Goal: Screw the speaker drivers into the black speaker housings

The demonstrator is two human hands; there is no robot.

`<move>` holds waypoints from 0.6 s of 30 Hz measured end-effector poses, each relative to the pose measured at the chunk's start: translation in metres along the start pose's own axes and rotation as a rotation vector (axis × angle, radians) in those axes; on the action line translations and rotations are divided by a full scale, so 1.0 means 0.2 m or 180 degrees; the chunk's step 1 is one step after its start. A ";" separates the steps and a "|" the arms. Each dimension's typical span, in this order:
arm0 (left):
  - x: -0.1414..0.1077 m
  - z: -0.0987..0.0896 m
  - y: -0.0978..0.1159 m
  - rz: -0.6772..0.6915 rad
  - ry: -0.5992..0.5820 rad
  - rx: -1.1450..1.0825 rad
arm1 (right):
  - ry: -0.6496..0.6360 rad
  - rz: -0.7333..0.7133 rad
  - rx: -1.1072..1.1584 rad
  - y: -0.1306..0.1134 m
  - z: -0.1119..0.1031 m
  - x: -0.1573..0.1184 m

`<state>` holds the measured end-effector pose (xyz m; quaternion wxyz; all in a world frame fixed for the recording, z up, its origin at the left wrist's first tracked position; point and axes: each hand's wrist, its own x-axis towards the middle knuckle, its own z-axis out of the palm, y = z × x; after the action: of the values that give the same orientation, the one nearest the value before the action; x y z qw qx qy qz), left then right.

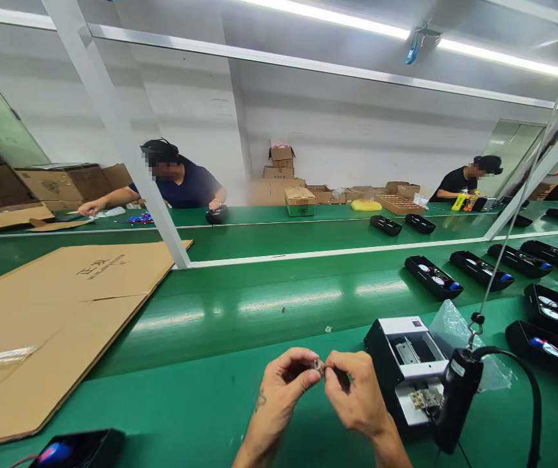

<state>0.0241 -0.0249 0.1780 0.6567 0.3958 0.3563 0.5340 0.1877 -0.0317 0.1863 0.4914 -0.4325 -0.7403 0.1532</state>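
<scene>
Over the green bench, my left hand point(281, 383) pinches a small silvery part point(317, 366) between thumb and forefinger; the part is too small to name more exactly. Meeting it from the other side, my right hand point(356, 390) has its thumb and forefinger closed at the part's edge, and what they grip is hidden. Just right of my hands stands a black and white bench machine point(408, 364) with a metal fixture point(425, 398) at its front. A black corded tool point(458, 396), like an electric screwdriver, hangs on a wire before it.
Flat cardboard point(64, 325) covers the left side. A black housing point(88, 448) lies at the lower left, and several open black housings with wired parts point(432, 276) line the right. A clear plastic bag point(493, 370) lies behind the tool. Two co-workers point(186, 182) sit across, another at far right.
</scene>
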 end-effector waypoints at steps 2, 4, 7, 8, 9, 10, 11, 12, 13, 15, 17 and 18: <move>0.00 0.01 0.00 -0.0047 0.0019 -0.0086 | 0.0021 0.0083 0.0084 0.00 -0.01 0.00; 0.00 0.01 0.00 -0.0043 -0.0014 -0.0169 | 0.0085 0.0100 0.0147 -0.02 -0.03 0.01; 0.00 0.01 -0.01 -0.0030 -0.0053 -0.0330 | 0.0235 0.0101 0.0276 -0.05 -0.06 0.03; 0.01 0.01 -0.01 -0.0027 -0.0040 -0.0387 | 0.0256 0.0116 0.0330 -0.06 -0.07 0.03; 0.01 0.01 -0.01 -0.0027 -0.0023 -0.0429 | 0.0275 0.0134 0.0378 -0.07 -0.07 0.03; 0.01 0.01 -0.01 -0.0027 -0.0004 -0.0455 | 0.0295 0.0150 0.0420 -0.07 -0.07 0.03; 0.00 0.01 0.00 -0.0025 0.0014 -0.0473 | 0.0322 0.0156 0.0457 -0.08 -0.07 0.03; 0.00 0.02 0.01 -0.0030 0.0025 -0.0480 | 0.0353 0.0146 0.0484 -0.08 -0.07 0.03; 0.00 0.02 0.02 -0.0036 0.0036 -0.0483 | 0.0386 0.0117 0.0505 -0.08 -0.07 0.03; -0.01 0.03 0.03 -0.0076 0.0051 -0.0490 | 0.0418 0.0028 0.0564 -0.08 -0.07 0.02; -0.01 0.03 0.04 -0.0110 0.0080 -0.0518 | 0.0400 -0.0039 0.0633 -0.09 -0.06 0.02; -0.01 0.03 0.04 -0.0120 0.0099 -0.0537 | 0.0378 -0.0060 0.0656 -0.09 -0.06 0.02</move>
<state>0.0250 -0.0267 0.1885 0.6921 0.3240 0.3275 0.5557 0.1894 -0.0416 0.2058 0.5777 -0.3811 -0.6942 0.1980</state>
